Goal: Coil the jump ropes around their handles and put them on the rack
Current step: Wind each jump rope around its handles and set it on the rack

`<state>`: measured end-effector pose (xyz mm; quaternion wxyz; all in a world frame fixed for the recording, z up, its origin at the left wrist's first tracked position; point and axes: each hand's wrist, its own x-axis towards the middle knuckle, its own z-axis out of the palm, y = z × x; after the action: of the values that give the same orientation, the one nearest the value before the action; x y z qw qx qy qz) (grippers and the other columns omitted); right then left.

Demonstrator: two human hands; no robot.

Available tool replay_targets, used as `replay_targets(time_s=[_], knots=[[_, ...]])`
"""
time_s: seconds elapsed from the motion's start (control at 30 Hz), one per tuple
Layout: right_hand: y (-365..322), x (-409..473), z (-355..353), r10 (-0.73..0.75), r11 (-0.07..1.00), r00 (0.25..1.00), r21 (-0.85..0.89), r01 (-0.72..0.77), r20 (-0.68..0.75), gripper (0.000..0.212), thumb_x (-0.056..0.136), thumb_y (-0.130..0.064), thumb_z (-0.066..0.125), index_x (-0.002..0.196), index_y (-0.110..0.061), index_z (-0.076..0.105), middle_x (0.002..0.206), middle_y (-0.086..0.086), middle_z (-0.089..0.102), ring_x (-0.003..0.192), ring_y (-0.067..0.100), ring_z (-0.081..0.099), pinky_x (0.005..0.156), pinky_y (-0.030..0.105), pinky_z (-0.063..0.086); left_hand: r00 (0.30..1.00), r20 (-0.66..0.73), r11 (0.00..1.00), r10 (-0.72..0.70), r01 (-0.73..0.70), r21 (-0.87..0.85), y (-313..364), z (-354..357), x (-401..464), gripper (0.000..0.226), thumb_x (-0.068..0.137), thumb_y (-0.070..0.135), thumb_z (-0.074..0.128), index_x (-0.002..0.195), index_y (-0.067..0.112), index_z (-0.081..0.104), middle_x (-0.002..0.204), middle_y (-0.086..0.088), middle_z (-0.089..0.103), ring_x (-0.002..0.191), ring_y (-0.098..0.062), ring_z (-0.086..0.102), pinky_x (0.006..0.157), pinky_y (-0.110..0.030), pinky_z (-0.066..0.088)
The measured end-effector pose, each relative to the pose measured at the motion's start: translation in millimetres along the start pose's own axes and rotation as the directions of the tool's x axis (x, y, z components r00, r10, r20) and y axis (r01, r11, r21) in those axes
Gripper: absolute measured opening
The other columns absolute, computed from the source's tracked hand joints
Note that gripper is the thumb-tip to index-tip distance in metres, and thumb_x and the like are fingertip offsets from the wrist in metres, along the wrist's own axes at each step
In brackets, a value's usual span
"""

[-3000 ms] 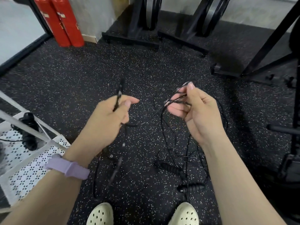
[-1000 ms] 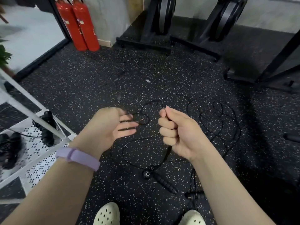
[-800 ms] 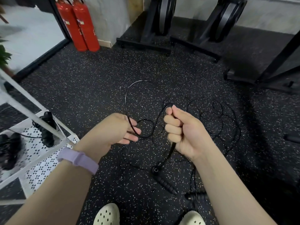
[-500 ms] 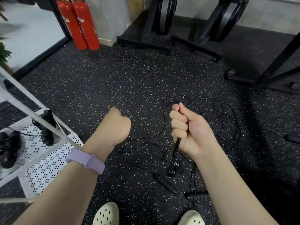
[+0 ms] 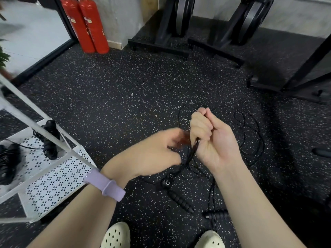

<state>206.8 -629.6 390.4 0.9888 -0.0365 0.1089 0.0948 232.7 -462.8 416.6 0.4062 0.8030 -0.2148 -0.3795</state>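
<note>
My right hand (image 5: 209, 138) is closed in a fist on the two black handles of a jump rope (image 5: 192, 154); their ends (image 5: 166, 181) hang below the fist. My left hand (image 5: 154, 156), blurred with motion, is right against the handles and pinches the thin black cord. Loose cord (image 5: 250, 133) loops over the floor behind my right hand. A second rope's ribbed handles (image 5: 180, 201) (image 5: 217, 214) lie on the floor near my feet. The white perforated rack (image 5: 53, 178) stands at the left with coiled ropes (image 5: 51, 140) on its shelf.
Two red fire extinguishers (image 5: 86, 24) stand at the back left wall. Black machine frames (image 5: 172, 33) and a rack base (image 5: 295, 83) line the back and right. My pale clogs (image 5: 116, 237) are at the bottom edge. The floor is black speckled rubber.
My left hand has moved in from the left to the handles in my right fist, carrying cord. My right hand has stayed closed on the handles and turned slightly.
</note>
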Motion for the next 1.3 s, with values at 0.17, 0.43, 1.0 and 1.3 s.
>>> replay_targets(time_s=[0.17,0.43,1.0,1.3], knots=[[-2.8,-3.9,11.4,-0.170,0.984,0.983,0.042,0.173,-0.064,0.025,0.110,-0.013,0.043,0.090,-0.004,0.056,0.073,0.000,0.035,0.056,0.014,0.041,0.061,0.032,0.056,0.993,0.093,0.946,-0.079,0.045,0.320,-8.3,11.1,2.1,0.020,0.101,0.048,0.055,0.109,0.033,0.066,0.090,0.016,0.068,0.068,0.009,0.060,0.065,-0.015,0.047],[-22.9,-7.9,-6.1,-0.425,0.673,0.893,-0.710,0.205,-0.146,0.045,0.110,-0.041,0.034,0.119,-0.007,0.062,0.112,0.010,0.076,0.115,0.022,0.072,0.110,0.041,0.048,0.974,-0.221,0.994,0.048,-0.025,0.106,2.3,-3.1,-5.7,0.043,0.108,0.045,0.032,0.081,0.018,0.051,0.069,0.006,0.066,0.064,-0.014,0.062,0.072,-0.025,0.052],[51.8,-2.0,-26.2,0.067,-0.314,0.994,-0.944,0.100,0.083,0.034,0.106,-0.046,0.043,0.088,-0.029,0.067,0.088,0.009,0.074,0.081,0.032,0.068,0.082,0.052,0.055,0.881,-0.443,0.388,-0.165,-0.355,-0.851,6.5,-24.0,5.6,0.036,0.112,0.033,0.033,0.087,0.012,0.050,0.062,0.000,0.042,0.055,-0.014,0.043,0.064,-0.032,0.053],[24.5,-2.4,-3.2,-0.227,0.545,0.969,-0.837,0.044,-0.096,0.035,0.112,-0.029,0.039,0.084,-0.014,0.055,0.079,0.001,0.069,0.080,0.019,0.069,0.081,0.035,0.058,0.981,-0.034,0.930,-0.191,0.170,-0.327,-7.8,-12.9,-4.9,0.056,0.090,0.078,0.047,0.110,0.034,0.073,0.104,0.019,0.076,0.103,-0.005,0.070,0.099,-0.037,0.046]])
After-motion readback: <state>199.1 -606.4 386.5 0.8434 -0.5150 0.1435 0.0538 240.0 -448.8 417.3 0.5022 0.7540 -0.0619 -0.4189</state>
